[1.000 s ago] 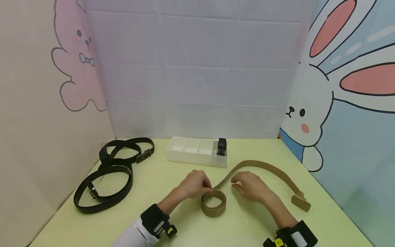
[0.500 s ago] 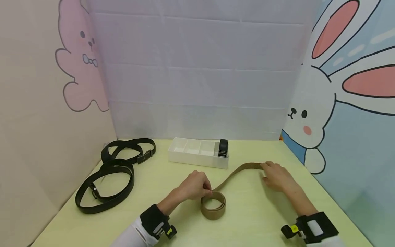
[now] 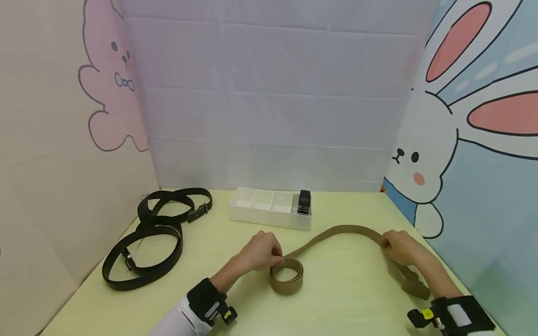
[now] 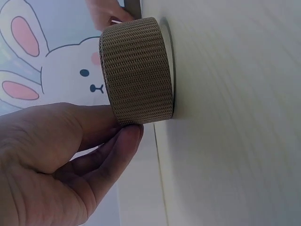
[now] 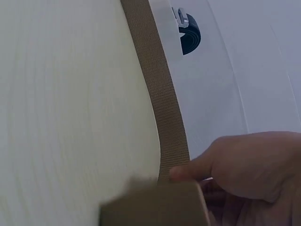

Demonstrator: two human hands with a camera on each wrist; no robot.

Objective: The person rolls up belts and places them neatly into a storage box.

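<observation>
A tan woven belt lies on the table, its one end rolled into a coil (image 3: 287, 283) that stands on edge. My left hand (image 3: 258, 253) pinches the strap at the coil's far left side; the left wrist view shows thumb and fingertips at the edge of the webbing (image 4: 136, 70). From the coil the loose strap (image 3: 336, 230) curves away to the right. My right hand (image 3: 405, 248) pinches it between thumb and fingers, a short way from the buckle (image 3: 417, 288). In the right wrist view the blurred buckle (image 5: 155, 205) hides part of the fingers.
A white divided box (image 3: 269, 219) stands at the back, with a rolled black belt (image 3: 304, 200) in its right compartment. Two black belts lie loosely looped at the left, the nearer belt (image 3: 134, 281) in front of the farther one (image 3: 145, 211). Walls border the table's back and sides.
My right hand has moved right along the strap, from near the coil to close to the buckle. The left hand keeps its pinch; the coil has shifted slightly left.
</observation>
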